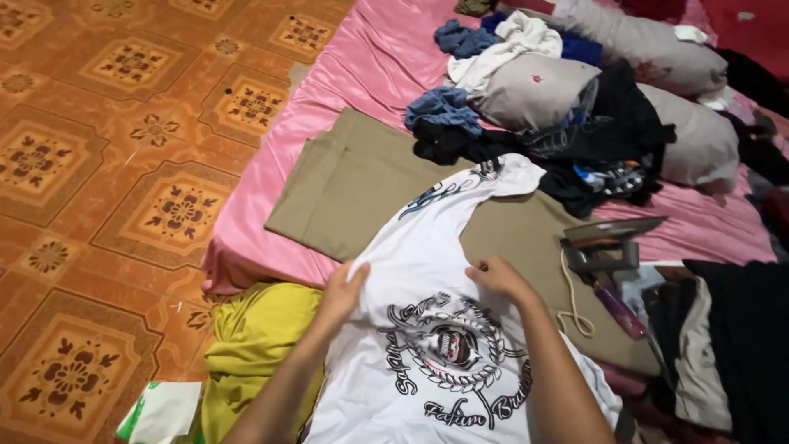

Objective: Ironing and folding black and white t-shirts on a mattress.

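At the bottom of the frame, both forearms reach up to a white shirt [427, 247] with a black round print, lying face up in the lower middle. The left hand [343, 289] is closed on the shirt's left edge, with a fold of cloth pinched between thumb and fingers. The right hand [497, 275] rests on the shirt's right edge with its fingers curled under. Whether they nip the cloth or only press on it cannot be told. The hands sit level across the shirt's body, so the work in hand looks like spreading or squaring it flat. Judged from this, the next move calls for an even pull from both sides, with the print kept free of creases.

Left of the shirt is a yellow cloth [251, 345], bunched up, and a green and white packet [160, 411] lies in the bottom left corner. The upper half of the shirt rests on a khaki cloth [345, 181] spread over a pink sheet [362, 57]. Just right of the right hand, an iron [608, 242] stands on the khaki cloth with its cord [571, 304] looping down, close enough to need care. Dark clothes [740, 345] are stacked at the right edge. Further up, a pile of clothes [526, 123] and grey pillows [649, 49] fill the upper right. A patterned tile floor [107, 164] takes the left.
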